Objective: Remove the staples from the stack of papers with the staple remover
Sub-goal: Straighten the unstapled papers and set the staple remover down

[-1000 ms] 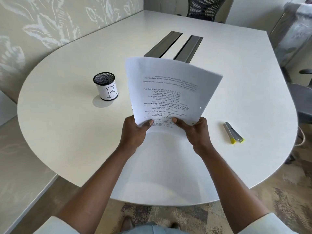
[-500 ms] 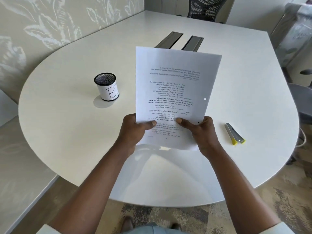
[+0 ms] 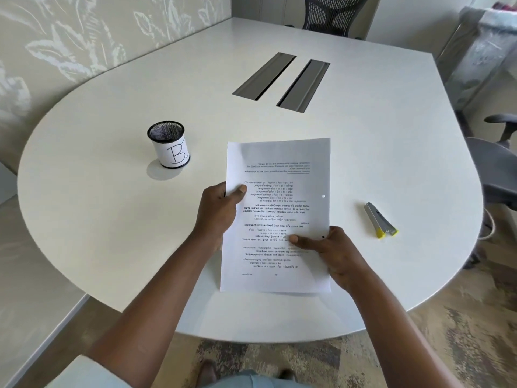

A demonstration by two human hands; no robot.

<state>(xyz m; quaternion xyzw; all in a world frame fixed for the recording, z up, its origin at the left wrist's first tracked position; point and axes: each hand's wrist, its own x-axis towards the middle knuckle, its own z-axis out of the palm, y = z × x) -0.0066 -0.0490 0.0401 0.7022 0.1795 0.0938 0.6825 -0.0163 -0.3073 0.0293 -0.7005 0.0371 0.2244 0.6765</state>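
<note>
A white stack of papers (image 3: 279, 175) with upside-down printed text hangs low over the near part of the white table (image 3: 112, 191). My left hand (image 3: 218, 214) grips its left edge, thumb on top. My right hand (image 3: 335, 253) pinches its right edge lower down, thumb across the page. Two punched holes show along the right margin. No staple is visible. The staple remover (image 3: 380, 221), grey metal with yellow tips, lies on the table to the right of my right hand, untouched.
A black mesh pen cup (image 3: 169, 144) with a white label marked "B" stands to the left of the papers. Two grey cable slots (image 3: 279, 79) sit mid-table. Office chairs stand at the far side (image 3: 333, 12) and right (image 3: 498, 169).
The papers came down from an upright tilt to lie nearly flat and closer to me. My left hand slid up the left edge; my right hand stayed at the right edge.
</note>
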